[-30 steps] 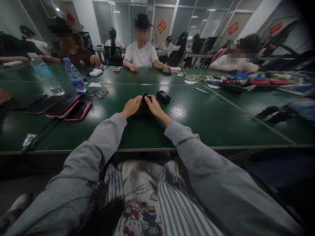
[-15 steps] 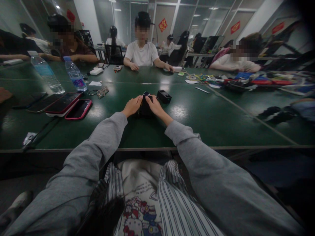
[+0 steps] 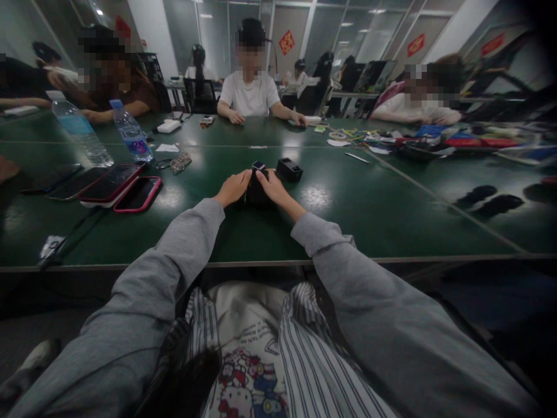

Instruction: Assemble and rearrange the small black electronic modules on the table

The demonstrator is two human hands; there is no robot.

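Note:
On the green table point(image 3: 357, 220), my left hand point(image 3: 234, 187) and my right hand point(image 3: 275, 187) close around a small black pouch-like object point(image 3: 257, 190) from either side. Both thumbs press near its top edge. Just beyond the thumbs shows a small dark piece with a pale rim point(image 3: 258, 166); whether it is inside the black object or behind it, I cannot tell. A black box point(image 3: 289, 169) with lighter markings stands right behind my right hand. My other fingers are mostly hidden behind the black object.
To the left are two water bottles, one with a white cap point(image 3: 82, 130) and one with a blue cap point(image 3: 130, 133), plus a red-edged phone point(image 3: 138, 194). A pen point(image 3: 357, 158), cables point(image 3: 348, 136) and black items point(image 3: 500, 204) lie to the right. A person point(image 3: 250, 93) sits opposite.
My hands stay almost still around the black object; the pale-rimmed piece shows a little more. At far right a blurred blue shape has withdrawn from the black items. The person at left has shifted posture.

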